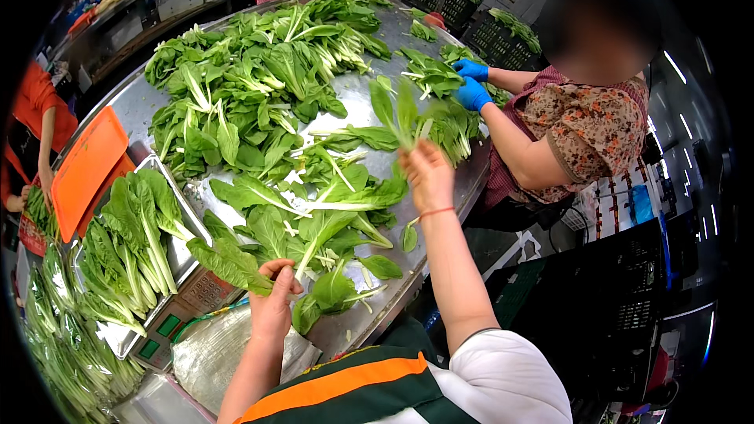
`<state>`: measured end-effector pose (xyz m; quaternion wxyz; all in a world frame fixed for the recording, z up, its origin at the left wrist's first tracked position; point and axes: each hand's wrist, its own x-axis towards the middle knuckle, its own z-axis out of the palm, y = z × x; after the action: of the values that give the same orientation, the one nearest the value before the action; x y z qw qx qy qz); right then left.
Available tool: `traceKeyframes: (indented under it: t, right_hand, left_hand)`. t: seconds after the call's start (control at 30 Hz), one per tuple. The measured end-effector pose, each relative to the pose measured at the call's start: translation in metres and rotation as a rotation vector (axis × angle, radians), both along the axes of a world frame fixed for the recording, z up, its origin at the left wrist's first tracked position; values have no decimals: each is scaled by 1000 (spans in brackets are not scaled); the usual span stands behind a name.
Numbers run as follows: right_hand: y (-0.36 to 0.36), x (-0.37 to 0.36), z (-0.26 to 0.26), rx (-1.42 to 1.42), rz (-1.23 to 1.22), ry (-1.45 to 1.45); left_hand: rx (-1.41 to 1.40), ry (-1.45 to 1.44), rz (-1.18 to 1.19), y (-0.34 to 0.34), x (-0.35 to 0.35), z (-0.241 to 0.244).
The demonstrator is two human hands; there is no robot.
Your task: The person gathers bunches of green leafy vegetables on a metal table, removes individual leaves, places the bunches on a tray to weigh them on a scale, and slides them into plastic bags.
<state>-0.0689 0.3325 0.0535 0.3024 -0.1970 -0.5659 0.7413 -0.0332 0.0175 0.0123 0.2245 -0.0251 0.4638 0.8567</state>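
My left hand pinches a leafy green stalk, whose broad leaf points left to the scale's edge. Farther out over the table, my right hand grips a small bunch of green leaves, blurred by motion. Between the hands lie loose leafy greens with pale stems and trimmed scraps. At the left, a digital scale carries a metal tray with a pile of long-leaved greens in it.
A large heap of greens covers the far side of the metal table. A co-worker's blue-gloved hands handle greens at the right. An orange plastic board stands behind the scale. Bagged greens lie at lower left; black crates stand beyond.
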Motion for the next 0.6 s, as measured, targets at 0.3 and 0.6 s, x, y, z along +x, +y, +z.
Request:
traceKeyframes:
  t: [0.3, 0.6]
  right_hand:
    - [-147, 67, -32, 133, 795, -342]
    - [-50, 91, -69, 1403, 194, -646]
  left_hand:
    - [48, -11, -97, 16, -8, 3]
    - [160, -151, 2, 2, -3, 4]
